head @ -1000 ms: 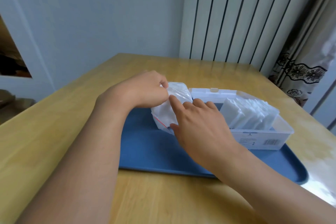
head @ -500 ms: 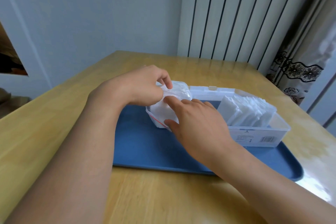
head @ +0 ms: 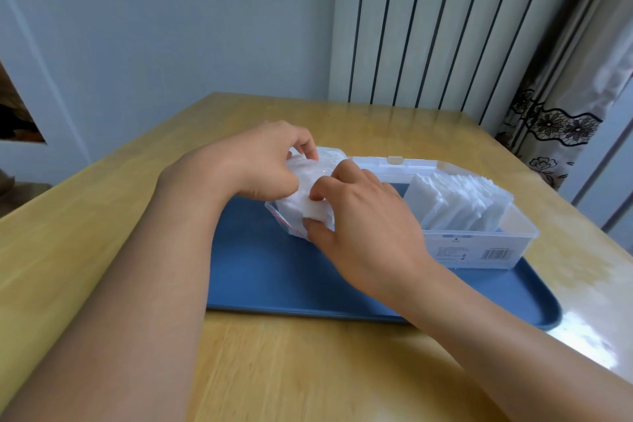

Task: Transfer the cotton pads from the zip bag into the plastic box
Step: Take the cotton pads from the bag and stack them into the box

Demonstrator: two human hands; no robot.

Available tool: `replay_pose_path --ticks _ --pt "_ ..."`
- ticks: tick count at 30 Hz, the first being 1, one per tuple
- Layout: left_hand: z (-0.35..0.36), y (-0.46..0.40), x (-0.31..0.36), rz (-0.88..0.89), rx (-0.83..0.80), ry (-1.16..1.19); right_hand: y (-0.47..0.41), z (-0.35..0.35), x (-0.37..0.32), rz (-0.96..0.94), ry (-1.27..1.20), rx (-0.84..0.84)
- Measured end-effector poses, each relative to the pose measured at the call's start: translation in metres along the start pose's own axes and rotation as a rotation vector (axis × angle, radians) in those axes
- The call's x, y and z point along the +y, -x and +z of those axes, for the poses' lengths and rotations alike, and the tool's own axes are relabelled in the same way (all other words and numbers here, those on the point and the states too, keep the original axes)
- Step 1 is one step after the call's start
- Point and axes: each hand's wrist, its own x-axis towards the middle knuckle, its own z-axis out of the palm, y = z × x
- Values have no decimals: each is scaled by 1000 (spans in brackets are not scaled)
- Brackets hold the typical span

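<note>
Now your left hand (head: 270, 161) grips the zip bag (head: 308, 188) on the tray's (head: 267, 271) far side; your right hand (head: 363, 216) pinches cotton pads (head: 317, 211). Draw them out squarely toward the plastic box (head: 479, 247).

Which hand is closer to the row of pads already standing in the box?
Right. The right hand sits just beside the pads in the box; the left hand is farther, beyond the zip bag.
</note>
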Motion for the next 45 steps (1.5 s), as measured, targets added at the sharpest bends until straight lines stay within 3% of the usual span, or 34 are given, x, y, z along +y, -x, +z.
replay_pose_path --ticks 4,9,11,13,15,18,20,25,31,34,38,40,45 --pt "4 -8 -10 -10 58 -10 5 -8 5 19 -279 77" --pt "3 -6 -11 58 -1 65 4 -35 23 247 -1098 202" --pt "1 -4 3 157 33 292 1 -43 32 360 -1381 179" --pt "0 0 25 251 140 689 -1 -47 40 441 -1576 159" --pt "7 2 46 248 197 933 -3 -48 43 479 -1707 137" --pt "32 1 70 214 236 1000 -4 -47 44 446 -1815 59" --pt "48 2 85 197 351 1031 -2 -47 41 402 -1851 -19" --pt "65 4 98 233 643 1124 0 -46 36 387 -1699 -45" --pt "70 -3 93 215 503 1134 1 -52 48 461 -1298 113" --pt "69 -11 83 199 497 977 -4 -66 70 592 -1002 281" --pt "62 -14 67 238 477 518 -3 -70 84 686 -824 187" --pt "63 -13 64 256 445 339 -3 -65 85 674 -754 149" --pt "71 -11 67 258 376 151 -4 -48 87 551 -426 162"
